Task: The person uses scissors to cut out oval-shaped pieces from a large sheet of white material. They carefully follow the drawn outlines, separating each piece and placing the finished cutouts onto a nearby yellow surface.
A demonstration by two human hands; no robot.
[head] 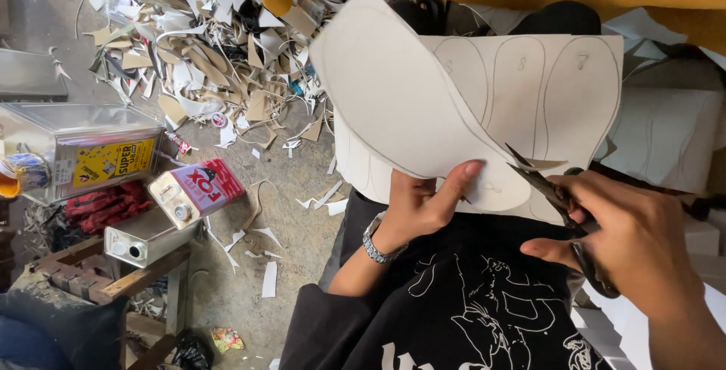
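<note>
Tins crowd the left side: we see a large shiny metal can (79, 147) with a yellow label lying on its side, a smaller red-and-white tin (195, 191) tilted just beside it, and a plain silver tin (145, 238) resting on a rough wooden bench (113, 279); both smaller tins show round capped spouts, and what they hold we cannot tell. Beyond them, a heap of pale offcuts (212, 52) covers the concrete floor (295, 211). Our left hand (423, 204), with a metal watch (376, 243) at the wrist, is closed on the lower edge of a white sheet (469, 105) marked with pencilled sole outlines, thumb pressed flat on its face, holding it up over our lap; a partly cut flap curls forward at its left. Our right hand (635, 241) is wrapped around the handles of dark scissors (563, 211), whose parted blades bite into the sheet's lower right edge.
</note>
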